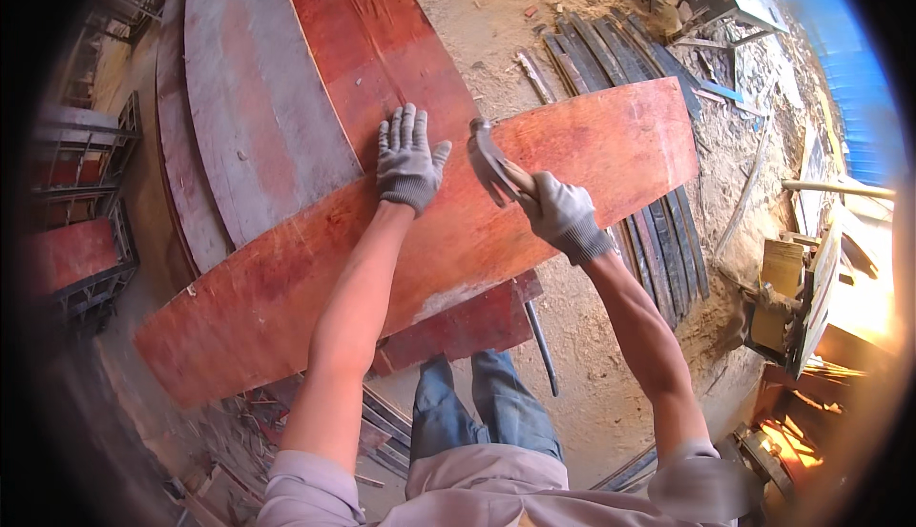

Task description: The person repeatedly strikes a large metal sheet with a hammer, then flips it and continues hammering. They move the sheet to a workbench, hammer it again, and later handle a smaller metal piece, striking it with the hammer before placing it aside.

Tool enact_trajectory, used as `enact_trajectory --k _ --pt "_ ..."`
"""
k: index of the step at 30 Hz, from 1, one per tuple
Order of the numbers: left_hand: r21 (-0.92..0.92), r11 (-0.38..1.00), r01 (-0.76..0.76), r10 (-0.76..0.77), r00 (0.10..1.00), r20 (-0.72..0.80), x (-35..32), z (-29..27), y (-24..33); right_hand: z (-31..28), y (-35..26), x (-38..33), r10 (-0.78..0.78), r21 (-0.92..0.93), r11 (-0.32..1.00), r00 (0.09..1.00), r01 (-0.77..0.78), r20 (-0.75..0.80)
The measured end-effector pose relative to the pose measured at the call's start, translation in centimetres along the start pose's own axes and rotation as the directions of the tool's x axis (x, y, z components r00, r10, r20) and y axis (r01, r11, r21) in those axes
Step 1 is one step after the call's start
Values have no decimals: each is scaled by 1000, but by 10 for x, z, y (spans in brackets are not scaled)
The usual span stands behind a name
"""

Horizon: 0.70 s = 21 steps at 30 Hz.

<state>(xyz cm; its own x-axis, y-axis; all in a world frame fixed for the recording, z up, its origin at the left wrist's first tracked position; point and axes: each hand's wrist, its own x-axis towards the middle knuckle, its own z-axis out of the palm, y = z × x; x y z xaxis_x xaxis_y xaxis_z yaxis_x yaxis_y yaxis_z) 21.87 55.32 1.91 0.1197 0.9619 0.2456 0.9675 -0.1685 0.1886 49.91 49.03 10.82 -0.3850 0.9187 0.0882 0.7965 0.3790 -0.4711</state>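
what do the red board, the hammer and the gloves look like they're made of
Red board: likely plywood with a smooth reddish-brown coating, worn pale in patches.
Hammer: dull grey metal head; the handle looks wooden but is mostly hidden in the right hand.
Gloves: grey knitted fabric with ribbed cuffs, as on the left hand.

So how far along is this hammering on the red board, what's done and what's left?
Done: the long red board already lies across the stacked plywood sheets. In hand: the gloved left hand presses flat on the board, and the right hand grips a hammer raised just above it. Left: the strike itself. I can't make out any nail, so how many remain is unclear.
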Motion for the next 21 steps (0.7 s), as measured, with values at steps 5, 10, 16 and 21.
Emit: enact_trajectory --k 5,10,16,21 --pt "30 1000 6 -12 981 194 -1 -1 -3 16 -9 5 369 -92 927 928 -363 60" --pt "-29 999 -28 29 999 43 16 -4 4 -16 -27 25 422 134 900 907 -416 -15" --pt "-77 996 -51 64 983 175 6 -19 13 -37 -45 21 617 96 779 785 -619 56" --pt "-58 994 -92 90 995 -43 8 -17 10 -17 -32 16 561 341 792 824 -507 -77"
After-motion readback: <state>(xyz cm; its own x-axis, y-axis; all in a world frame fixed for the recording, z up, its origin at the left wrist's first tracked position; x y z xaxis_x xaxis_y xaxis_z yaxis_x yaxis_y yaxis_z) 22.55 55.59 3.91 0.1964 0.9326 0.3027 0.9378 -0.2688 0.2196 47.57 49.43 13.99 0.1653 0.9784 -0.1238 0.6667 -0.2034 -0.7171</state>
